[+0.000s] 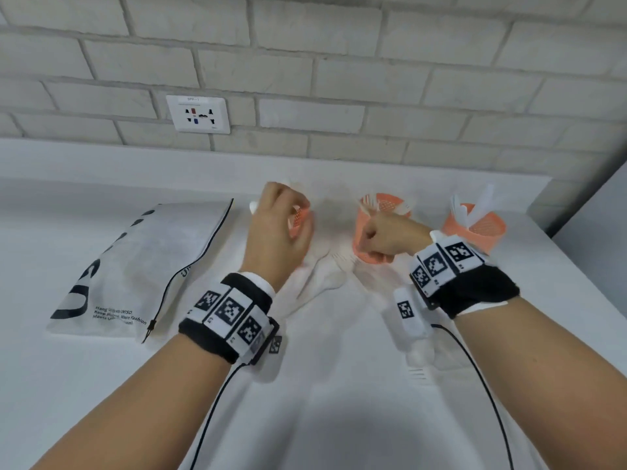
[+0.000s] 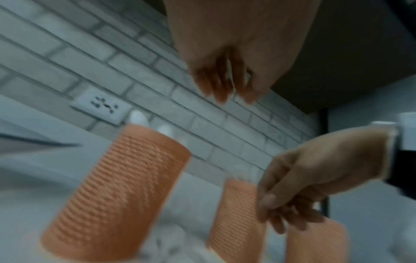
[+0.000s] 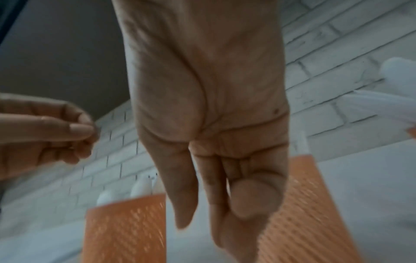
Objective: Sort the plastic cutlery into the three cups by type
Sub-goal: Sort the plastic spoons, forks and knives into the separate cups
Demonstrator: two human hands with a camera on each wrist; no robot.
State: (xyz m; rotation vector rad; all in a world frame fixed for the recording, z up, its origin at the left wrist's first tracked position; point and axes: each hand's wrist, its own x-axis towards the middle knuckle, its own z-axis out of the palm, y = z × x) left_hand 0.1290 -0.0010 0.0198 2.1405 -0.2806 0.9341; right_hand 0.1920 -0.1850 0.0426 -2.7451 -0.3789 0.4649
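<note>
Three orange ribbed cups stand in a row near the wall. My left hand (image 1: 281,222) hovers over the left cup (image 2: 121,186), which holds spoons (image 2: 137,116). Its fingers (image 2: 221,89) hang loosely bunched, and I see nothing between them. My right hand (image 1: 376,237) is curled at the front of the middle cup (image 1: 386,206), which holds forks. Nothing shows in its curled fingers (image 3: 254,197). The right cup (image 1: 481,228) holds knives. Loose white spoons and a fork (image 1: 327,274) lie on the table between my hands. Another fork (image 1: 419,371) lies nearer me, under my right wrist.
A white zip bag (image 1: 135,266) with dark lettering lies flat at the left. A white brick wall with a socket (image 1: 198,113) runs behind the cups. The table's right edge (image 1: 556,252) passes close to the right cup. Sensor cables hang from both wrists.
</note>
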